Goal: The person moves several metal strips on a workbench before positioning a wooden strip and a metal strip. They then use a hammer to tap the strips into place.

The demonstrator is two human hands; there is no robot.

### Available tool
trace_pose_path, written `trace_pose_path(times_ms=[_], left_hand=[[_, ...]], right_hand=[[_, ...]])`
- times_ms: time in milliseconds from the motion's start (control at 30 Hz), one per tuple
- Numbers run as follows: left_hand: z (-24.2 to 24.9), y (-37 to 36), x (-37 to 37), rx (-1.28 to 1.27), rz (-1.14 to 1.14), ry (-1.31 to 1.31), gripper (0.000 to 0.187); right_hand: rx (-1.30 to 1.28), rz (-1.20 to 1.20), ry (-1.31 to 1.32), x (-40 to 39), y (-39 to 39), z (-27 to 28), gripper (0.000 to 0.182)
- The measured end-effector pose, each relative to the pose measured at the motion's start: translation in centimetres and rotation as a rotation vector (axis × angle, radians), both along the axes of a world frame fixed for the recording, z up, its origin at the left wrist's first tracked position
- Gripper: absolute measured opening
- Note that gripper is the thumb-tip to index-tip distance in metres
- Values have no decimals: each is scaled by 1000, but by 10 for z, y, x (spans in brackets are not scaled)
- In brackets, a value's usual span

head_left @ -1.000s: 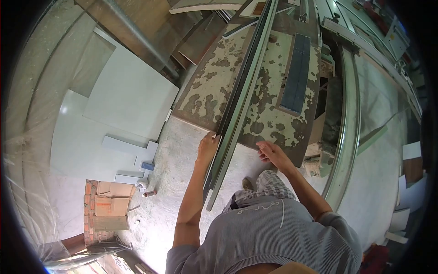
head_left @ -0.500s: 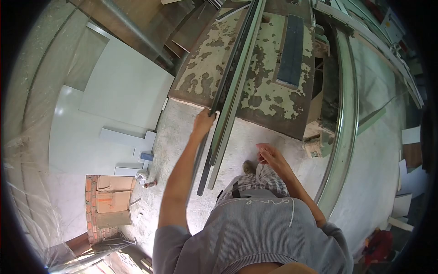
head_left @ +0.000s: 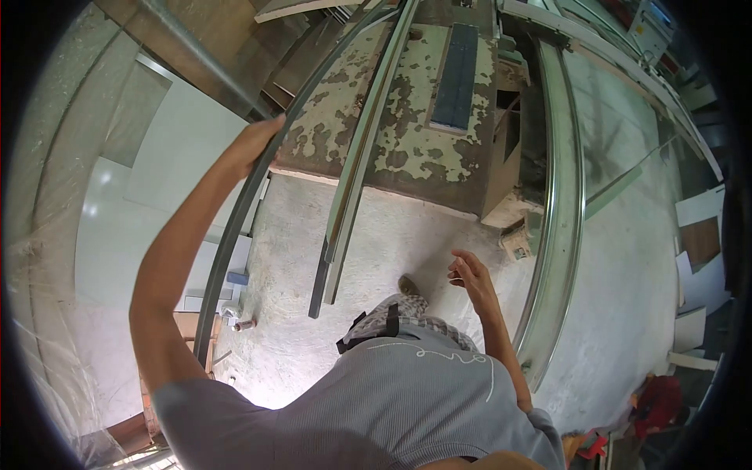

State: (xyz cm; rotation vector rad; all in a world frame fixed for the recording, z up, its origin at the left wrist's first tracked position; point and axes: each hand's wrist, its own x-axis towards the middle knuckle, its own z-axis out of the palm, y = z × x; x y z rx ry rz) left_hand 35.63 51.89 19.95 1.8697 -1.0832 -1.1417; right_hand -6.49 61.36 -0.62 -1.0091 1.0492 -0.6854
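My left hand (head_left: pixel 254 143) grips a long dark metal strip (head_left: pixel 227 243), lifted away to the left of the other strips and running from near the floor up past the worn table (head_left: pixel 407 149). Two more long strips (head_left: pixel 352 164) still lie on that table and overhang its near edge. My right hand (head_left: pixel 470 276) hangs free above the concrete floor with fingers loosely spread and nothing in it.
A dark flat board (head_left: pixel 456 74) lies on the peeling table top. White panels (head_left: pixel 164 188) rest on the floor at left, with cardboard and a small can (head_left: pixel 244 323) near them. A long pale metal rail (head_left: pixel 560 196) runs along the right.
My left hand has pulled one dark strip off the bundle and swung it up and to the left. My right hand left the table edge and dropped back toward my body.
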Motion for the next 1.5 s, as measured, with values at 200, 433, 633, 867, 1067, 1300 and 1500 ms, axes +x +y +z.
trace_pose_path(times_ms=[200, 433, 633, 867, 1067, 1300, 1500], left_hand=[[-2, -15, -77, 26, -68, 380, 25], [-51, -37, -142, -24, -15, 440, 25], [-82, -65, -135, -89, 5, 463, 29], [-61, -97, -188, -147, 40, 475, 24], [-80, -111, -280, -214, 160, 783, 27], [-108, -28, -354, 167, -203, 905, 27], [-140, 65, -378, 561, -798, 997, 38]], right_hand=[[11, -80, -47, -19, 68, 13, 38], [-11, -183, -49, -52, 141, 47, 40], [-8, -165, -156, -59, 171, 98, 47], [-171, 107, -302, -6, 160, 163, 66], [46, 76, -297, -33, 159, 191, 56], [60, 86, 83, -152, 222, 171, 52], [106, 180, 888, -201, 257, 155, 94]])
